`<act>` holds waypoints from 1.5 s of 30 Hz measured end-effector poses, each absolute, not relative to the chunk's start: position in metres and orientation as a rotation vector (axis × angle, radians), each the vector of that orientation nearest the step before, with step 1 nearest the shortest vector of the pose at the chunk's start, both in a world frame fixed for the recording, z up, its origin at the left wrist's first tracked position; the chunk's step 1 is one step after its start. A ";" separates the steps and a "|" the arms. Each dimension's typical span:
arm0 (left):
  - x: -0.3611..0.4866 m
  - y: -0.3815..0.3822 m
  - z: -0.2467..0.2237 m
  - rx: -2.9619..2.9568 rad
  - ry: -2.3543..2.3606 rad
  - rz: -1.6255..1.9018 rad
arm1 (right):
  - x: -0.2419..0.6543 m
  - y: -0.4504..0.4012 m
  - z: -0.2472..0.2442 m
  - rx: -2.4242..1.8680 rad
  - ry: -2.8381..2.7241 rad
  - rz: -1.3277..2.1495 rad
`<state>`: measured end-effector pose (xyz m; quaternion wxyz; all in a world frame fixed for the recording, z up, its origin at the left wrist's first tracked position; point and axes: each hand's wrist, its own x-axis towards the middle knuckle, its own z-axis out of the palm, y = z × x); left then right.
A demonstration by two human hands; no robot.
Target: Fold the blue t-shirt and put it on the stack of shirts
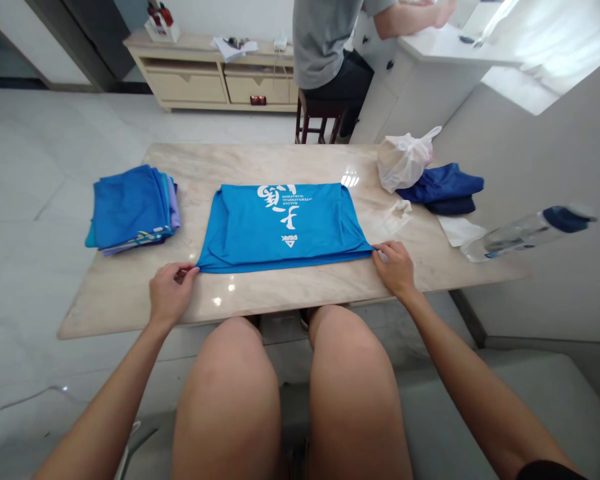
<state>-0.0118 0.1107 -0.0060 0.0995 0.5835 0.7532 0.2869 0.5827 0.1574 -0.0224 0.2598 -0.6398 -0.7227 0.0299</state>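
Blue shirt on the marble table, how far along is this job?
Done: a folded stack of blue garments sits at the left of the table. In hand: left hand and right hand hold the near edge of the blue shirt, its sides turned in. Remaining: navy clothes lie beside a white plastic bag.

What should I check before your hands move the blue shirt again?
1. Left hand touching the near corner of the blue T-shirt: ok.
2. Right hand touching the other near corner: ok.
3. Shirt smooth: not ok, creases run along both sides.
4. Stack of blue clothes apart from the shirt: ok.
5. Water bottle safely on the marble table: cannot tell, it looks blurred.
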 end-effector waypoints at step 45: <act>-0.002 0.349 0.023 2.311 2.024 -0.257 | 0.533 0.319 -0.037 -1.371 -2.507 0.281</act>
